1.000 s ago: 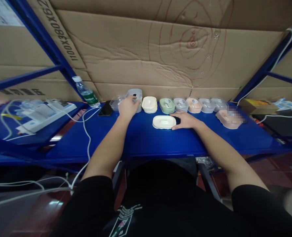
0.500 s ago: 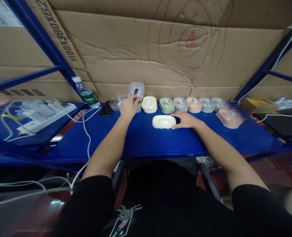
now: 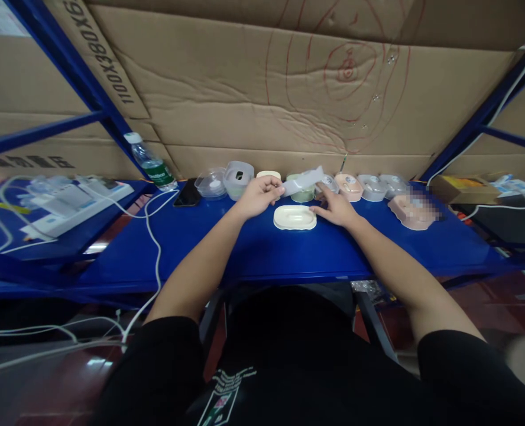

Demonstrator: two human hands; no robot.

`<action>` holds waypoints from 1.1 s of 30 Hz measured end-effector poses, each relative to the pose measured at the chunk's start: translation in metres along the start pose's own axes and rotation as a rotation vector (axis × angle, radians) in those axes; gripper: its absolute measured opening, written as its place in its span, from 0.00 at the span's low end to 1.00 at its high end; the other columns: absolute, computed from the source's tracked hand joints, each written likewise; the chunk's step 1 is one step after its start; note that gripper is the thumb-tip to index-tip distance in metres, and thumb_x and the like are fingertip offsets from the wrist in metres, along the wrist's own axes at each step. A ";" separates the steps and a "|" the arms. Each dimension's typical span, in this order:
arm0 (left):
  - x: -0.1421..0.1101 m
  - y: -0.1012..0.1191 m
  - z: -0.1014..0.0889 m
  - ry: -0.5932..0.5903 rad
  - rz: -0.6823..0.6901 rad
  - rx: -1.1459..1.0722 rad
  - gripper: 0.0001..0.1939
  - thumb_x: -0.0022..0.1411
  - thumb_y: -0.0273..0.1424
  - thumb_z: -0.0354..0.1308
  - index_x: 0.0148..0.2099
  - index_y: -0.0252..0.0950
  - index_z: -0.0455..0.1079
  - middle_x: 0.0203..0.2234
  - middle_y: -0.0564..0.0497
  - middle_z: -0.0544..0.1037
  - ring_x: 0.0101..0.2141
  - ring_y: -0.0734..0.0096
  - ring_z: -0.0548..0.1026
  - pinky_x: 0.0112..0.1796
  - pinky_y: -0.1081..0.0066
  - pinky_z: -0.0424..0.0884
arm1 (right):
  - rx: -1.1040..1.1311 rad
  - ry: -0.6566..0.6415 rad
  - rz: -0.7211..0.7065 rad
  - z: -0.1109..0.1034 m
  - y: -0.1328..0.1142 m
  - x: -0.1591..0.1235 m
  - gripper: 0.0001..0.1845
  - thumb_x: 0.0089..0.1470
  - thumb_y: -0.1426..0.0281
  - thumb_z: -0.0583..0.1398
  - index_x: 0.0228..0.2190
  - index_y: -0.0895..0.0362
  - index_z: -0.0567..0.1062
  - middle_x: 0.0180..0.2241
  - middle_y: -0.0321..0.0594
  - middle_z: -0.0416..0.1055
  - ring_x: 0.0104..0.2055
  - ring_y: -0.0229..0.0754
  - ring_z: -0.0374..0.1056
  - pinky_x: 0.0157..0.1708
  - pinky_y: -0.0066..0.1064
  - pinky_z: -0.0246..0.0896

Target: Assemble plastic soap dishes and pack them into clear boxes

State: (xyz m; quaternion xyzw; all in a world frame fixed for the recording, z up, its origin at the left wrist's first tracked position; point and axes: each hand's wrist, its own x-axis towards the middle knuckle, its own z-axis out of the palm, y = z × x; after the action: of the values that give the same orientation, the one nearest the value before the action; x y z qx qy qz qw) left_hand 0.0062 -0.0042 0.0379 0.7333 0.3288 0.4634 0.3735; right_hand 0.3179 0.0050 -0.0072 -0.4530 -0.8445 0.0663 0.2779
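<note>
My left hand (image 3: 261,196) is closed, its thumb and fingers pinching one end of a pale translucent strip (image 3: 304,180) that reaches to the right. My right hand (image 3: 334,206) has its fingers apart near the strip's far end; I cannot tell whether they touch it. Its thumb is at the right end of a cream oval shell (image 3: 294,218), which lies on the blue table with a long recess on top. Behind the strip stands a green lidded box (image 3: 304,193), partly covered. A cream box (image 3: 269,176) is mostly hidden behind my left hand.
Left of my hands are a translucent grey tub (image 3: 237,180), a clear round container (image 3: 211,183), a phone (image 3: 187,194) and a water bottle (image 3: 154,165). A peach box (image 3: 349,187), grey boxes (image 3: 372,187) and a pink shell (image 3: 411,212) line the right. Cardboard (image 3: 245,77) backs the table.
My left hand has moved right from the grey tub and now holds the translucent strip. My right hand has lifted its fingers off the cream shell's end and spread them.
</note>
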 end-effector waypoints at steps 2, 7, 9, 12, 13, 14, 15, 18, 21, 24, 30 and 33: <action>-0.002 0.001 0.003 -0.108 -0.053 -0.055 0.16 0.67 0.45 0.69 0.39 0.39 0.72 0.19 0.56 0.71 0.19 0.78 0.63 0.23 0.75 0.58 | 0.009 0.075 0.020 -0.002 -0.001 0.000 0.54 0.62 0.33 0.57 0.73 0.57 0.61 0.53 0.55 0.82 0.43 0.62 0.81 0.47 0.57 0.79; -0.001 -0.002 0.002 -0.153 -0.123 -0.116 0.16 0.71 0.45 0.65 0.37 0.40 0.69 0.18 0.57 0.71 0.16 0.79 0.60 0.20 0.75 0.55 | -0.019 0.180 0.045 -0.003 0.002 0.001 0.40 0.69 0.38 0.49 0.62 0.56 0.72 0.47 0.55 0.81 0.45 0.63 0.78 0.49 0.56 0.75; 0.000 -0.003 0.001 -0.117 -0.132 -0.125 0.17 0.73 0.46 0.63 0.37 0.40 0.68 0.18 0.57 0.70 0.16 0.78 0.60 0.20 0.75 0.55 | -0.029 0.208 0.031 -0.003 0.004 0.001 0.38 0.68 0.37 0.48 0.54 0.55 0.75 0.42 0.53 0.80 0.43 0.62 0.77 0.47 0.56 0.74; 0.001 -0.004 -0.001 -0.080 -0.142 -0.139 0.18 0.73 0.46 0.63 0.36 0.40 0.68 0.17 0.57 0.69 0.16 0.79 0.60 0.20 0.75 0.56 | 0.052 0.240 -0.005 -0.001 0.005 0.000 0.33 0.67 0.37 0.51 0.43 0.52 0.75 0.35 0.48 0.79 0.37 0.56 0.75 0.42 0.51 0.74; 0.001 -0.004 -0.001 -0.067 -0.145 -0.145 0.18 0.73 0.47 0.63 0.36 0.40 0.68 0.17 0.57 0.69 0.16 0.79 0.60 0.20 0.75 0.56 | 0.101 0.246 -0.007 -0.001 0.005 0.000 0.31 0.66 0.36 0.53 0.39 0.51 0.74 0.33 0.46 0.78 0.35 0.54 0.74 0.40 0.50 0.74; 0.001 -0.005 -0.001 -0.050 -0.149 -0.152 0.19 0.73 0.47 0.63 0.36 0.40 0.68 0.17 0.58 0.69 0.16 0.79 0.60 0.20 0.75 0.56 | 0.155 0.250 -0.004 0.001 0.005 0.001 0.30 0.65 0.36 0.55 0.35 0.50 0.73 0.32 0.44 0.77 0.33 0.52 0.73 0.38 0.48 0.74; 0.001 -0.005 -0.001 -0.029 -0.152 -0.159 0.19 0.72 0.48 0.64 0.36 0.40 0.68 0.17 0.58 0.69 0.16 0.79 0.61 0.20 0.75 0.56 | 0.211 0.251 0.004 0.002 0.005 0.001 0.30 0.63 0.36 0.57 0.33 0.50 0.71 0.30 0.42 0.76 0.32 0.50 0.72 0.36 0.47 0.74; 0.002 -0.009 0.000 0.030 -0.157 -0.176 0.19 0.71 0.48 0.65 0.37 0.40 0.69 0.17 0.58 0.69 0.17 0.78 0.62 0.20 0.76 0.58 | 0.352 0.229 0.039 0.006 0.004 0.003 0.30 0.59 0.35 0.61 0.34 0.49 0.70 0.28 0.39 0.75 0.30 0.50 0.74 0.34 0.48 0.75; 0.003 -0.012 0.001 0.044 -0.137 -0.130 0.17 0.70 0.48 0.67 0.43 0.40 0.73 0.18 0.58 0.69 0.18 0.76 0.65 0.21 0.75 0.61 | 0.439 0.185 0.063 0.007 0.004 0.006 0.35 0.57 0.33 0.61 0.47 0.49 0.70 0.30 0.39 0.76 0.29 0.51 0.76 0.33 0.49 0.77; 0.001 -0.014 0.001 0.055 -0.052 0.037 0.22 0.69 0.51 0.66 0.52 0.38 0.77 0.20 0.56 0.72 0.21 0.74 0.69 0.25 0.73 0.65 | 0.518 0.152 0.078 0.006 0.003 0.006 0.43 0.55 0.30 0.61 0.57 0.47 0.65 0.32 0.37 0.75 0.28 0.49 0.76 0.32 0.47 0.77; -0.003 -0.014 -0.002 0.084 0.052 0.405 0.30 0.75 0.53 0.53 0.61 0.36 0.79 0.42 0.45 0.86 0.42 0.60 0.82 0.48 0.63 0.76 | 0.619 0.121 0.125 0.005 -0.004 0.003 0.47 0.54 0.32 0.66 0.62 0.46 0.64 0.28 0.34 0.72 0.26 0.48 0.75 0.31 0.46 0.76; -0.004 -0.014 -0.002 0.036 -0.007 0.502 0.30 0.78 0.51 0.47 0.58 0.36 0.81 0.48 0.41 0.86 0.49 0.53 0.82 0.54 0.58 0.75 | 0.620 0.084 0.122 0.006 -0.004 0.003 0.47 0.55 0.32 0.65 0.65 0.45 0.65 0.29 0.36 0.73 0.27 0.49 0.76 0.34 0.48 0.77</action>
State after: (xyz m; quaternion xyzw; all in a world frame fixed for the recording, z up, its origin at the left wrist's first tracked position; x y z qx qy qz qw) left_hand 0.0010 0.0004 0.0244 0.7935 0.4425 0.3791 0.1754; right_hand 0.3106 0.0060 -0.0092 -0.3988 -0.7432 0.3180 0.4330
